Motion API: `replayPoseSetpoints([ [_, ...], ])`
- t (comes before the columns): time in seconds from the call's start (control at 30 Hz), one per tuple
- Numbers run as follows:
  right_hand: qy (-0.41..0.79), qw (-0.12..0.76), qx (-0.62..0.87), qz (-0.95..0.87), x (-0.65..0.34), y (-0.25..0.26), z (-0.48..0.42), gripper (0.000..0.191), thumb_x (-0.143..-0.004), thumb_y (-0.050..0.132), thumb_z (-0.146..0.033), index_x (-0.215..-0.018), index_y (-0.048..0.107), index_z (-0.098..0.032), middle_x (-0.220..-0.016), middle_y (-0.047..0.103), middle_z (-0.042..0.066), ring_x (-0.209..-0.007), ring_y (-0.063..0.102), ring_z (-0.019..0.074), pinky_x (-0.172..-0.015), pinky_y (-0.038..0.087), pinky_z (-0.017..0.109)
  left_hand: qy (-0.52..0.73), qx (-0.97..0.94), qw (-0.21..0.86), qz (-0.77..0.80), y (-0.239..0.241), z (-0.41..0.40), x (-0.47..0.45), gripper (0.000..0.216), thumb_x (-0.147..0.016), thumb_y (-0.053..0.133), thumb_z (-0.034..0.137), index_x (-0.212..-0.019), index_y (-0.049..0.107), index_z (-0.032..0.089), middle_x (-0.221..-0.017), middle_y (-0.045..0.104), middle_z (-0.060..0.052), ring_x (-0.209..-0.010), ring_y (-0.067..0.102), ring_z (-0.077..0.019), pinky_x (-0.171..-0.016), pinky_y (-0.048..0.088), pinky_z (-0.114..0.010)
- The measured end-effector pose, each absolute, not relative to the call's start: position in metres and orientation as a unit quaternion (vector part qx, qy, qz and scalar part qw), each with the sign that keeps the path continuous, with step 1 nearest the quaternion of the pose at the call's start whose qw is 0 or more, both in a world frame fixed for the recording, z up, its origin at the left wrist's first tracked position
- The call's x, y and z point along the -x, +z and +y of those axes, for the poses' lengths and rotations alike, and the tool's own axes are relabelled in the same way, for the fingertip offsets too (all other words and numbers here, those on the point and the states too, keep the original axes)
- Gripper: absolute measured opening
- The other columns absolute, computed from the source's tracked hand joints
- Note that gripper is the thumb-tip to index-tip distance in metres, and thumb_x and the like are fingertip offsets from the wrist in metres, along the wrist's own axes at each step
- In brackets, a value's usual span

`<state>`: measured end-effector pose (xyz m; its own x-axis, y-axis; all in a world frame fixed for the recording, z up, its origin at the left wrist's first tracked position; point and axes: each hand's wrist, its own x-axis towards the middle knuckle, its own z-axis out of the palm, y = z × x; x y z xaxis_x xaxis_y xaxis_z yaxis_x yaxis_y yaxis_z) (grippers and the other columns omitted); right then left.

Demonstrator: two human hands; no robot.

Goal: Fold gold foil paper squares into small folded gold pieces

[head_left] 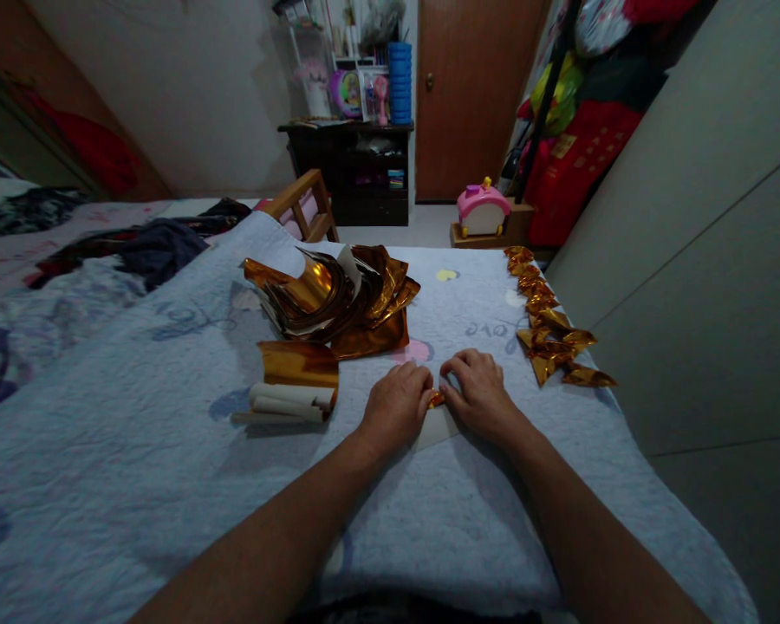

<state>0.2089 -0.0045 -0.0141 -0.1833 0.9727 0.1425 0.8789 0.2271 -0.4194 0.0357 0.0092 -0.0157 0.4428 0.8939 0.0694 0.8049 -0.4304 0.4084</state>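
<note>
My left hand (396, 406) and my right hand (477, 392) rest side by side on a pale blue bedspread (169, 451), fingers curled and pressed together on a small sheet of gold foil paper (437, 399). Its white underside (437, 429) shows below my fingers. A heap of curled gold foil sheets (338, 299) lies just beyond my left hand. A row of folded gold foil pieces (549, 325) runs along the bed's right edge, beyond my right hand. Rolled sheets with white backs (292, 400) lie left of my left hand.
A grey wardrobe wall (708, 260) stands close on the right. Dark clothes (156, 247) lie on the bed at the left. Beyond the bed are a wooden chair (302, 204), a dark shelf unit (364, 169), a pink toy house (482, 208) and a brown door (474, 95).
</note>
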Motion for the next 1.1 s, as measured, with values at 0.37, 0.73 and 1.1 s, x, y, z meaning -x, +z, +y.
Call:
replayPoseSetpoints([
  [0.37, 0.113, 0.152, 0.602, -0.776, -0.21, -0.015, -0.007, 0.027, -0.092, 0.061, -0.03, -0.118, 0.064, -0.024, -0.126, 0.057, 0.011, -0.117, 0.047, 0.0301, -0.103, 0.033, 0.047, 0.146, -0.833, 0.17, 0.507, -0.015, 0.009, -0.035, 0.004, -0.095, 0.061, 0.024, -0.091, 0.061, 0.021, -0.095, 0.064, -0.003, -0.092, 0.057, -0.021, -0.079, 0.042, -0.032],
  [0.73, 0.084, 0.114, 0.637, -0.758, -0.201, -0.016, -0.006, 0.031, -0.096, 0.05, -0.031, -0.125, 0.057, -0.024, -0.139, 0.051, 0.012, -0.132, 0.04, 0.0312, -0.112, 0.025, 0.053, 0.143, -0.83, 0.162, 0.514, -0.015, 0.009, -0.037, 0.005, -0.096, 0.059, 0.022, -0.092, 0.061, 0.021, -0.097, 0.065, -0.004, -0.093, 0.058, -0.0212, -0.08, 0.043, -0.032],
  [1.1, 0.097, 0.08, 0.663, -0.738, -0.203, -0.018, -0.005, 0.045, -0.096, 0.049, -0.037, -0.141, 0.051, -0.029, -0.152, 0.045, 0.01, -0.142, 0.033, 0.0323, -0.117, 0.02, 0.059, 0.157, -0.827, 0.175, 0.51, -0.015, 0.009, -0.035, 0.007, -0.095, 0.058, 0.021, -0.091, 0.063, 0.021, -0.096, 0.065, -0.004, -0.093, 0.057, -0.0206, -0.081, 0.043, -0.031],
])
